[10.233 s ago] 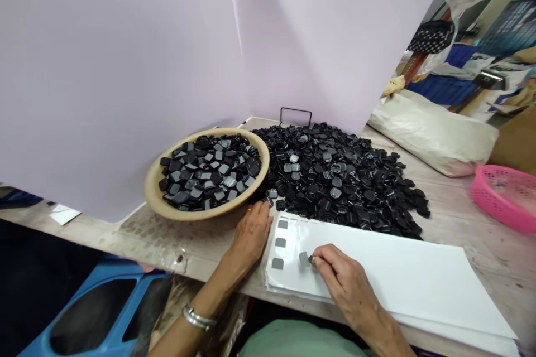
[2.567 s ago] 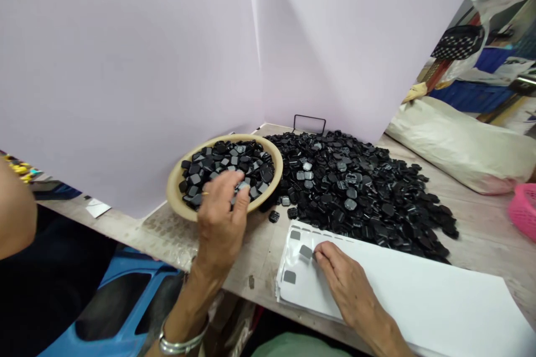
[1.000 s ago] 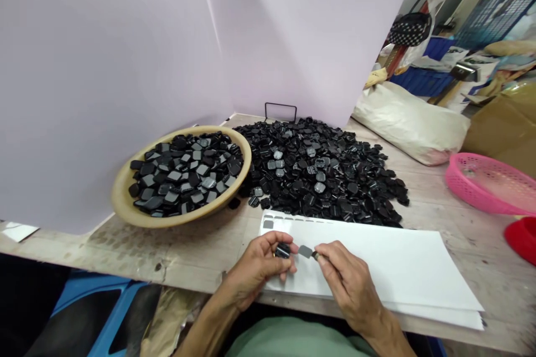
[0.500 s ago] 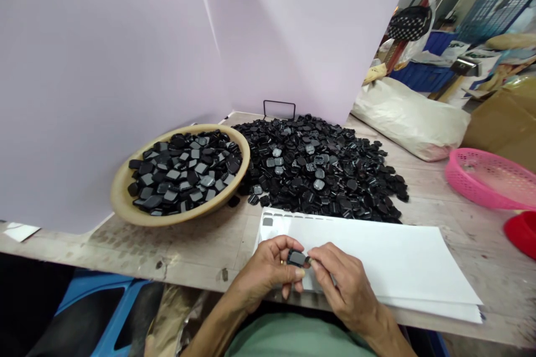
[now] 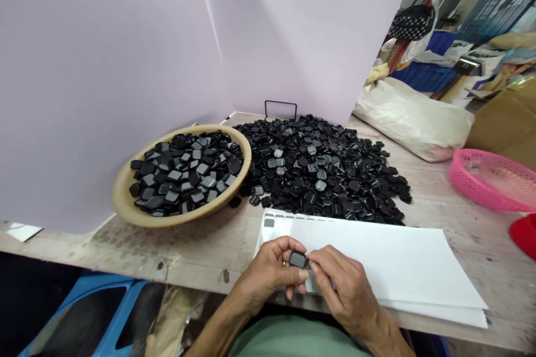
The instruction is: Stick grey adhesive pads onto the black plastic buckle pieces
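Note:
My left hand (image 5: pixel 278 268) holds a small black plastic piece with a grey face (image 5: pixel 297 259) between thumb and fingers, above the near edge of some white sheets. At the piece's right edge, the thumb and forefinger of my right hand (image 5: pixel 341 279) are pinched together; what lies between them is too small to make out. Beneath both hands are the white sheets (image 5: pixel 402 262), with a grey patch (image 5: pixel 269 223) at the upper left corner and a row of grey marks along the top edge. Just beyond spreads a large pile of black pieces (image 5: pixel 330 173).
A tan bowl (image 5: pixel 121 203) full of black pieces, many grey-faced, stands on the left of the wooden table (image 5: pixel 188 256). Pale panels (image 5: pixel 125 39) rise behind. To the right are a pink basket (image 5: pixel 477 187), a red container (image 5: pixel 523 234) and a white sack (image 5: pixel 414 120).
The piece in my left hand has turned so that its grey face shows more fully. My right fingertips stay at its edge. The whole view has shifted slightly.

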Available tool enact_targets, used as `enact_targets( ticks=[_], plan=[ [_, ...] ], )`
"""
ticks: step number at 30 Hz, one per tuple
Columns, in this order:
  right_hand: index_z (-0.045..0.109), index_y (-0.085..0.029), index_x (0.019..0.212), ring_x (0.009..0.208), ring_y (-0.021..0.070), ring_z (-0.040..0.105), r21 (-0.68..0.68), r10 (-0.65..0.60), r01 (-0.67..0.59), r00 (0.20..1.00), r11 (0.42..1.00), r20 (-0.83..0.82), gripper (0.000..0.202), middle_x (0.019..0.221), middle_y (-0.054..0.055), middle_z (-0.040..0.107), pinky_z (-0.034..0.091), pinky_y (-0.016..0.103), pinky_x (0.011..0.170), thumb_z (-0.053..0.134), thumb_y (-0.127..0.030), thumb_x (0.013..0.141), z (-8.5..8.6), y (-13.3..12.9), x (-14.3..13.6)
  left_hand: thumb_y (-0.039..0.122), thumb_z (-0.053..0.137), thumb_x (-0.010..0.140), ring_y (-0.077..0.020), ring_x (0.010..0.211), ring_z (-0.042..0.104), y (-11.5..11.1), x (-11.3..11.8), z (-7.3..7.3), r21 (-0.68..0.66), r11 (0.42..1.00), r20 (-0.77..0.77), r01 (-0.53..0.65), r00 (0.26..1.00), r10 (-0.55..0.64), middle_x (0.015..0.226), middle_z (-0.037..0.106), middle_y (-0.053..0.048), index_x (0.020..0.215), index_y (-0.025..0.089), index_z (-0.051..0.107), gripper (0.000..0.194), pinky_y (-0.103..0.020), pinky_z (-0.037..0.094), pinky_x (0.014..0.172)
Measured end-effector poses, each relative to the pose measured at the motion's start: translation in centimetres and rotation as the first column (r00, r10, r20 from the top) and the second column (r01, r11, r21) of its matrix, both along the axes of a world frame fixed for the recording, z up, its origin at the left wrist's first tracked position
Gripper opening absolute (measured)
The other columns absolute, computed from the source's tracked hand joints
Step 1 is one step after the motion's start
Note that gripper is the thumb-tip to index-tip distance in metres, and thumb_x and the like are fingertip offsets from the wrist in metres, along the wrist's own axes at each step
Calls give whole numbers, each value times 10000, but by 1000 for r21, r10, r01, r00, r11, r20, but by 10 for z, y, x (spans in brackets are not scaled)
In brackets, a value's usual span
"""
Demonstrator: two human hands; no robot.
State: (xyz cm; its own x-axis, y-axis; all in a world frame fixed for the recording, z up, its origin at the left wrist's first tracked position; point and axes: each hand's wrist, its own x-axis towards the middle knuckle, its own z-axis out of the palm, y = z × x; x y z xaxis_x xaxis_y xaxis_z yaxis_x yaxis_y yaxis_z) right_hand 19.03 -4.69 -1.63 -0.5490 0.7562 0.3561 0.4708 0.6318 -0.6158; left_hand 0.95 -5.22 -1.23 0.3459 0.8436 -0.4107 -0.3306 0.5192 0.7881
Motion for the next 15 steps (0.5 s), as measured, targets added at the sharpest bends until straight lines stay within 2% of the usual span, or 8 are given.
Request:
enact_targets(
  ticks=[8, 13, 15],
  plan=[
    [553, -172, 1010, 729, 174, 553, -40, -22, 23, 999, 999, 34, 203, 814, 52, 573, 437, 291, 642, 379, -116, 920, 0, 0, -1, 210, 809, 584, -116, 509, 623, 0, 2, 4, -22, 1000, -28, 0, 1000, -1, 671, 611, 20, 925, 145, 560, 427, -149, 439, 395],
    [564, -173, 1002, 708, 173, 554, -22, -20, 21, 999, 1000, 37, 230, 791, 49, 563, 436, 292, 625, 354, -118, 924, -1, -1, -2, 359, 649, 783, -123, 516, 611, 0, 0, 1, 50, 998, -12, 26, 1000, -26, 612, 615, -10, 941, 130, 551, 296, -167, 437, 419],
    [560, -171, 1002, 688, 169, 558, -8, -5, 5, 1000, 1000, 29, 236, 771, 44, 559, 439, 287, 610, 343, -115, 926, -2, -1, -2, 371, 594, 819, -127, 515, 608, 0, 0, -1, 52, 998, -14, 29, 1000, -28, 600, 612, -15, 926, 129, 544, 270, -171, 431, 422]
  ],
)
